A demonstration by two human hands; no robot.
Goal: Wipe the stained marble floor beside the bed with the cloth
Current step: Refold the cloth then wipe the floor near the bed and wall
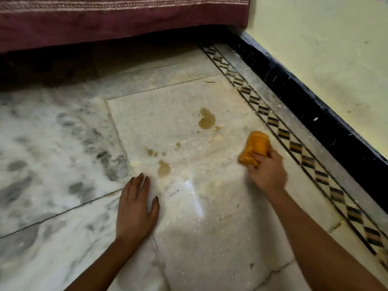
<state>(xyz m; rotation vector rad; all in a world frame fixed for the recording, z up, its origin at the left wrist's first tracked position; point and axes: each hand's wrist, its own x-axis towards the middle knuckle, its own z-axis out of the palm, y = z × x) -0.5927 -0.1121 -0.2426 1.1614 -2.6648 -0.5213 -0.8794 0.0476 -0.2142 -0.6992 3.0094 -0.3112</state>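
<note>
A bunched orange cloth (255, 147) lies on the pale marble floor (210, 217), gripped at its near end by my right hand (267, 171). To its left, a brownish stain (206, 118) marks the marble. A second stain (164, 168) and smaller spots (152, 152) lie nearer, just beyond my left hand's fingertips. My left hand (136, 204) rests flat on the floor with fingers straight. The bed's maroon cover (117, 19) hangs along the top edge of the view.
A patterned black-and-cream border strip (294, 143) runs diagonally on the right, beside a black skirting (319, 114) and a yellow wall (336, 49). Grey-veined marble (52, 148) spreads to the left. Under the bed is dark shadow.
</note>
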